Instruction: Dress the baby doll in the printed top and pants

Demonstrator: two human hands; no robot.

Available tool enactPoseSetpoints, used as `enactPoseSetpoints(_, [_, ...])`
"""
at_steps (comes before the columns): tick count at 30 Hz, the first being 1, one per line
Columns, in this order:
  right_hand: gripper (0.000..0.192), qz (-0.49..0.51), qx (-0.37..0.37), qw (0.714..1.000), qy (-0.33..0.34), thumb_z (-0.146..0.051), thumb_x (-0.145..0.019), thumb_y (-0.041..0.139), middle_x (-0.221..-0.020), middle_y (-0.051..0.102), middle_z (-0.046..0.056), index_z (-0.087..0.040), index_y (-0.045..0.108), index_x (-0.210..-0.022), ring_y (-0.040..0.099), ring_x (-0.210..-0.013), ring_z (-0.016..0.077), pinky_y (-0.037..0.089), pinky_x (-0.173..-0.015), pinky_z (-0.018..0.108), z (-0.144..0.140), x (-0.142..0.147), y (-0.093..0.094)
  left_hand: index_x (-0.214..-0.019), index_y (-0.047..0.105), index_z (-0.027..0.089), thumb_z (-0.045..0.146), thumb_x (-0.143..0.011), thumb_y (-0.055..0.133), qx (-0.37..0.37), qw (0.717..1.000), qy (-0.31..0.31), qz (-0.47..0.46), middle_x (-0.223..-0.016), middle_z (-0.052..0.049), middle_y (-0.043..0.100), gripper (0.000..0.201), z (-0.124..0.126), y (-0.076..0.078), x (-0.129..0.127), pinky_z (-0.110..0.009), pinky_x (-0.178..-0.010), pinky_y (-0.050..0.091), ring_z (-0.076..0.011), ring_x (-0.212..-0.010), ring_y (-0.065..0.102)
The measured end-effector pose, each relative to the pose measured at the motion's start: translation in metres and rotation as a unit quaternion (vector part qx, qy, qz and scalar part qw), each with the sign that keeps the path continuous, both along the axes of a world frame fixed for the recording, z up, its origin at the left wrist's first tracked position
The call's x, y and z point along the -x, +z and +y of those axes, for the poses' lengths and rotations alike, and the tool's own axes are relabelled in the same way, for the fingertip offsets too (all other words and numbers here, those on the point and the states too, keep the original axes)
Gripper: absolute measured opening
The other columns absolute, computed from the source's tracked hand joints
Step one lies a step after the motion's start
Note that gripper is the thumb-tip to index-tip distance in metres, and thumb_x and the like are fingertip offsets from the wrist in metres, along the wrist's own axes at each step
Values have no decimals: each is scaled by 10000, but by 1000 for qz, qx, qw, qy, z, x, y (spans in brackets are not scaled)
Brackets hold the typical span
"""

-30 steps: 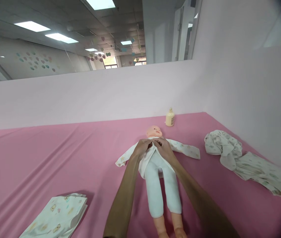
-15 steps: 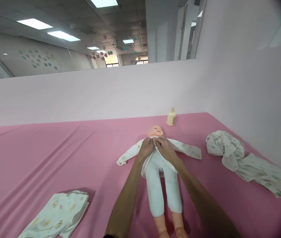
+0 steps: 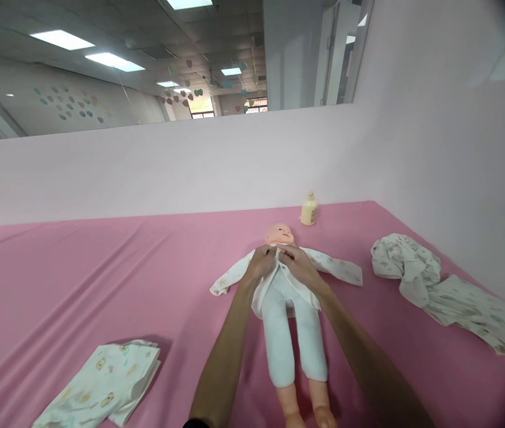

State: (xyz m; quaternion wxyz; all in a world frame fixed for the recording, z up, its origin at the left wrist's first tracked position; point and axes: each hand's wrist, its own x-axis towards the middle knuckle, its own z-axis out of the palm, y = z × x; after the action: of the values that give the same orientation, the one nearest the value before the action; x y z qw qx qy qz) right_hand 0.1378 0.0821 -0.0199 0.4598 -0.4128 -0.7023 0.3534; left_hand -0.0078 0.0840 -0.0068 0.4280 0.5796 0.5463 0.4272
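Note:
A baby doll [image 3: 280, 233] lies on its back on a pink sheet, its head toward the far wall. It wears a white, patterned long-sleeved shirt [image 3: 337, 268], open below the chest, over a pale cloth body with bare plastic feet. My left hand [image 3: 262, 261] pinches one front edge of the shirt just under the neck. Beside it, my right hand [image 3: 296, 263] is closed on the opposite front edge, fingertips nearly meeting the left ones. The fingers cover the fastening there. Both shirt sleeves lie spread out to the sides.
A cream pump bottle [image 3: 309, 210] stands beyond the doll's head, near the white wall [image 3: 167, 172]. Folded patterned clothing [image 3: 105, 380] rests at the front left. Crumpled patterned clothes [image 3: 406, 261] lie to the right. The pink sheet [image 3: 78, 285] has some creases on the left.
Both hands stay at the shirt's neckline, with only small finger shifts. The shirt's lower front edges have spread slightly. The doll and clothes remain in place.

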Motion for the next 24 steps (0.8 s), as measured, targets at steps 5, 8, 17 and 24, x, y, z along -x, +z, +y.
enactPoseSetpoints(5, [588,-86,73,993,44,-364,-782,654,-1022,633,42,-241,523,-1342,597,-872,187,455,-706,289,-12,-25,18,-746,544,180,488,-753,641,40,989,-109,93,-648,36,435,324,-20,28,24,-238,-524,238,-100,-572,335])
enactPoseSetpoints(8, [550,-182,101,976,67,-356,-730,705,-883,648,14,-252,561,-1251,579,-736,173,395,-597,271,-19,-34,26,-603,457,186,384,-695,696,51,977,-117,170,-587,41,374,324,-34,45,38,-252,-505,183,-92,-530,281])
enactPoseSetpoints(17, [218,-307,33,951,-24,-119,-725,489,-593,474,-3,-209,366,-569,400,-578,141,221,-549,297,-21,-26,32,-638,509,183,325,-759,585,-7,977,11,212,-630,13,466,202,-37,51,34,-246,-508,230,-112,-560,366])
enactPoseSetpoints(24, [342,-279,75,957,-30,-151,-754,483,-531,262,-37,-214,247,-515,203,-515,111,158,-540,304,-33,-42,53,-678,583,173,347,-753,598,-31,979,18,200,-671,-6,552,190,-37,53,28,-243,-515,270,-120,-587,425])
